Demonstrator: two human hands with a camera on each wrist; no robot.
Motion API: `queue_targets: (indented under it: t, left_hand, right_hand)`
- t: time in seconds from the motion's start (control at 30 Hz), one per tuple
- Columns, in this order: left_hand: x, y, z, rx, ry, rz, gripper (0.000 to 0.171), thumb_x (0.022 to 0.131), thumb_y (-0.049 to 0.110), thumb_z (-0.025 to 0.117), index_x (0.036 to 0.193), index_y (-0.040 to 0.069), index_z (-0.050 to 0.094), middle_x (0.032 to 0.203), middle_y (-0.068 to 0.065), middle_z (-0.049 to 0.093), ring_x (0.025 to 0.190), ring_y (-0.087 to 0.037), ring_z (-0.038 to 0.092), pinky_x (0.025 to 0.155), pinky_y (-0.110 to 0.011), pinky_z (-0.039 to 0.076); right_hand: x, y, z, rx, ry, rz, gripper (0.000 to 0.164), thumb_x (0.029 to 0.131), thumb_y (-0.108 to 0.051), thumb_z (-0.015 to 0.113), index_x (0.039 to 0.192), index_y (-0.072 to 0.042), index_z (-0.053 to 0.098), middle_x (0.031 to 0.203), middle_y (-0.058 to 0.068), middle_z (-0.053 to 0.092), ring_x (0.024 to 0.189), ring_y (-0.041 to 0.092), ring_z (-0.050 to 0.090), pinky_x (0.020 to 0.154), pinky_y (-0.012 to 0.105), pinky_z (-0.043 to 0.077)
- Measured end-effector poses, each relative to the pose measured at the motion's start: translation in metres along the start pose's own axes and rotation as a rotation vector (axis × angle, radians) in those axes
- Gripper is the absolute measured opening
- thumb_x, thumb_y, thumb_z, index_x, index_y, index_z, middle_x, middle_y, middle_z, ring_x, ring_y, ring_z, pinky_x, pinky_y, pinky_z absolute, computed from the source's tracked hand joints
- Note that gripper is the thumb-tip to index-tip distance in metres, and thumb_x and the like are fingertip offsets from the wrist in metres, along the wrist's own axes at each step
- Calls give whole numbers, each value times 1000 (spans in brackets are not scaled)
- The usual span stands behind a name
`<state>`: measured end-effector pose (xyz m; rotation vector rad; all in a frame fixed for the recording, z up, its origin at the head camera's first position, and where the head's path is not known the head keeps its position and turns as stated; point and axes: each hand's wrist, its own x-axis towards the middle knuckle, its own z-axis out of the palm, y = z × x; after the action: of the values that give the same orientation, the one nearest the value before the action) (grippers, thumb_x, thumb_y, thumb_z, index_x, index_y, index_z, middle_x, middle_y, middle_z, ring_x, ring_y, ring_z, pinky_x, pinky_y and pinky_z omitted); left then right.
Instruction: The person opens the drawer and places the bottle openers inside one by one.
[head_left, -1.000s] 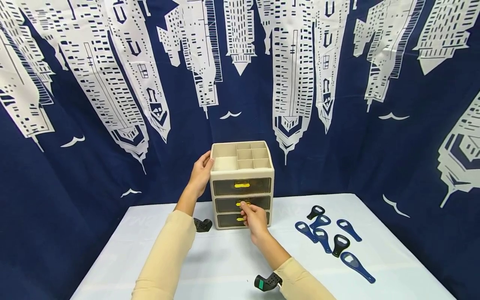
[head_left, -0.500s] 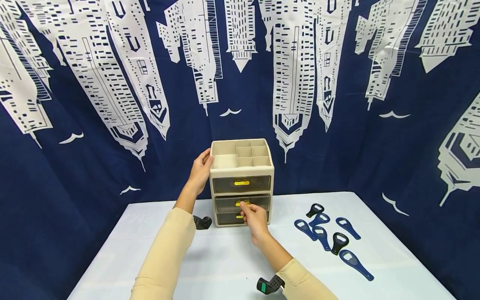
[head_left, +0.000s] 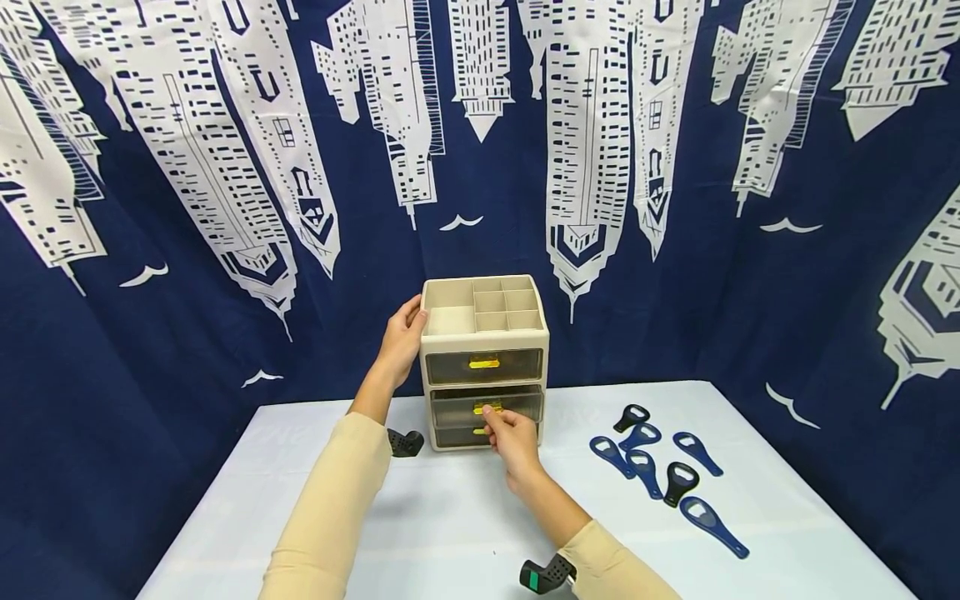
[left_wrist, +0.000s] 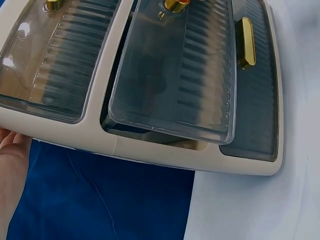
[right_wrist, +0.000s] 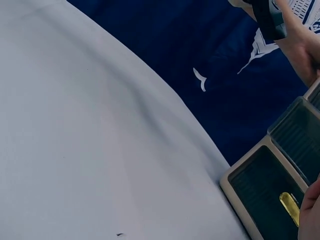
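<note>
Middle drawer (head_left: 452,412), long axis running left to right, standing partly out of the cabinet (head_left: 484,342) directly beyond the nearer right hand (head_left: 517,442), which pinches its central yellow handle (head_left: 478,408), while the left hand (head_left: 401,340) touches the cabinet's upper left side, whether gripping or merely pressing being unclear.

The head view is bright, the right wrist view dimmer, and white glare spots the top drawer (left_wrist: 60,60).
</note>
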<state>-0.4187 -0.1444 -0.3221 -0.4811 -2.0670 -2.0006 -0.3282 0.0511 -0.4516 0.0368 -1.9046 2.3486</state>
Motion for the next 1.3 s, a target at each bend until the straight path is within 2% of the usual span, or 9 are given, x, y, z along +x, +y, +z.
queue_targets:
  t: [0.17,0.67,0.83,0.93,1.07,1.3]
  left_hand:
    - [-3,-1,-3,-2,5,-6,52,114,15,42,162,3,28,162,-18,36,144,-29,40,115,-43,36]
    - [-1,-2,-2,-9,2,3,52,114,15,41,162,0,27,162,-20,35,145,-31,39,115,-44,36]
    - [-2,-1,-4,-19,3,4,53,114,15,42,162,-1,27,161,-21,35,145,-32,39,115,-46,36]
    - [-2,-1,-5,-22,4,6,53,114,15,42,162,-1,27,161,-21,35,145,-33,39,116,-46,35]
    - [-2,1,-3,-14,6,0,53,114,15,42,162,0,27,162,-20,35,146,-32,38,116,-46,34]
    - [0,2,0,3,-10,-1,53,114,16,41,162,0,26,162,-19,35,146,-30,38,116,-43,35]
  right_hand:
    - [-3,2,0,-6,-19,10,37,101,-27,71,101,10,70,73,-1,60,62,7,50,58,20,44]
    - [-15,0,0,-14,-30,8,37,101,-24,70,103,12,69,71,-1,58,61,7,48,56,20,43]
    - [-21,-5,1,4,-57,28,31,102,-21,70,98,9,70,71,-1,59,62,7,48,57,20,43]
    - [-27,-13,2,3,-72,34,24,103,-17,68,87,2,70,71,0,59,62,8,48,57,21,44]
    - [-33,-20,1,-15,-80,34,26,103,-14,66,78,-7,67,70,1,59,62,10,49,58,22,44]
    - [-30,-7,-6,-24,-42,24,31,101,-26,72,85,0,68,70,-2,58,62,9,48,58,21,43]
